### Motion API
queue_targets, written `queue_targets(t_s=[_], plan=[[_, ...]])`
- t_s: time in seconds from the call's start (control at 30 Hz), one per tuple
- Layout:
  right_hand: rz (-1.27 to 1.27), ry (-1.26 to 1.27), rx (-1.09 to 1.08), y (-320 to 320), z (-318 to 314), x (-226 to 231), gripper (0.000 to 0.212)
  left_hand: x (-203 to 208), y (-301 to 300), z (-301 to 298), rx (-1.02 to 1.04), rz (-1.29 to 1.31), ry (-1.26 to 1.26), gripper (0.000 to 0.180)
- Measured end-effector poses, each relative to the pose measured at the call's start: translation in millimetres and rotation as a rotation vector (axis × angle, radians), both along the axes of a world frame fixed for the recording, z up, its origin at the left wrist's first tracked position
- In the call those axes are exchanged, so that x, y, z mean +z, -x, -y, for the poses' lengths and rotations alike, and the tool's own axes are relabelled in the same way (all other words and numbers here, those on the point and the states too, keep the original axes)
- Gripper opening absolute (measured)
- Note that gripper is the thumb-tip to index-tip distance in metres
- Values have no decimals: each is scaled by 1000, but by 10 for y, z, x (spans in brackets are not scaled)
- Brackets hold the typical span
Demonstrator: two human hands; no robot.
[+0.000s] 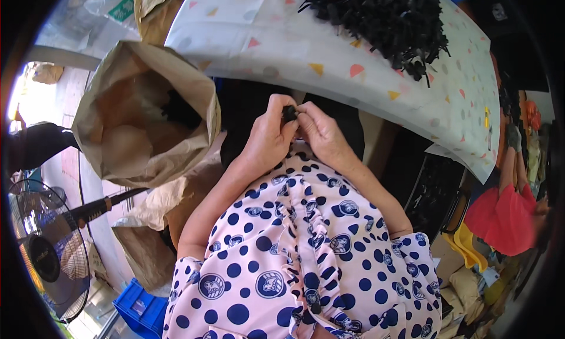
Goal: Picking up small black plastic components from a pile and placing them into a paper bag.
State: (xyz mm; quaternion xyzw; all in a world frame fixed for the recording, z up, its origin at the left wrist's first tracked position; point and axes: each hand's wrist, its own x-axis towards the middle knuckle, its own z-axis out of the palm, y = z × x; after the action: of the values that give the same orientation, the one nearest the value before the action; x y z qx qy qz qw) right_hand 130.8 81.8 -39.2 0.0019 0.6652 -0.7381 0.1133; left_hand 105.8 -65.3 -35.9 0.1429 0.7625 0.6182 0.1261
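Close to my body, below the table's near edge, both hands meet over a small black part [289,113]. My left hand [269,133] is closed, pinching it between thumb and curled forefinger. The fingertips of my right hand [321,132] are pressed together at the part's right side. Its exact kind is too small to tell, and my fingers hide some of it. Beyond my hands, a heap of small black parts [388,21] lies on the table, many of them thin and elongated. To the left stands an open brown paper bag [203,112] with some black pieces inside.
A patterned white cloth [276,50] covers the table. Left of me are a standing fan [44,256], a blue crate [141,306] and another paper bag [141,251]. At the right are a dark tray [432,192], a yellow object [465,248] and a person in red [503,215].
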Motion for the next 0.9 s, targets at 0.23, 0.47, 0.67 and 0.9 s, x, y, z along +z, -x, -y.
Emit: queue_targets(t_s=[0.23, 0.47, 0.67, 0.9], plan=[[-104, -118, -36, 13, -53, -28, 18, 139, 26, -132, 8, -250, 306, 29], [-320, -425, -224, 211, -622, 133, 16, -39, 92, -202, 25, 213, -101, 14], [-523, -750, -603, 671, -1392, 363, 22, -62, 80, -85, 12, 594, -277, 18], [-176, -379, -605, 1015, -1475, 423, 23, -102, 115, -68, -26, 626, -343, 24]])
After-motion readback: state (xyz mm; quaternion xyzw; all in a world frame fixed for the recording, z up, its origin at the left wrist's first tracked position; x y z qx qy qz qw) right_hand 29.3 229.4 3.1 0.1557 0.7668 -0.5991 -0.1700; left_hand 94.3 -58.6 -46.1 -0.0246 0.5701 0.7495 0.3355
